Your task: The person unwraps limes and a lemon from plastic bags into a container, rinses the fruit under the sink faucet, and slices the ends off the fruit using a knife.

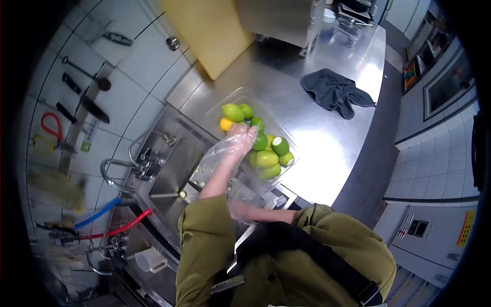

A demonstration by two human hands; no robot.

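My left hand (242,137), in a clear plastic glove, reaches into a clear container (286,134) of limes. Its fingertips are among green limes (259,141) beside a yellow-orange citrus fruit (226,124); whether they grip one is unclear. Some limes, such as the one at the right (280,145), show a pale cut end. My right hand (241,210), also gloved and blurred, is low near my body at the sink's edge. What it holds, if anything, cannot be made out. A dark blade-like object (194,186) and small pale-green pieces (182,194) lie at the sink.
A dark cloth (336,91) lies on the steel counter (266,71). A yellow board (209,36) stands at the back. Taps (146,166) rise left of the sink, with knives (94,108) on the wall. A white jug (150,260) stands lower left.
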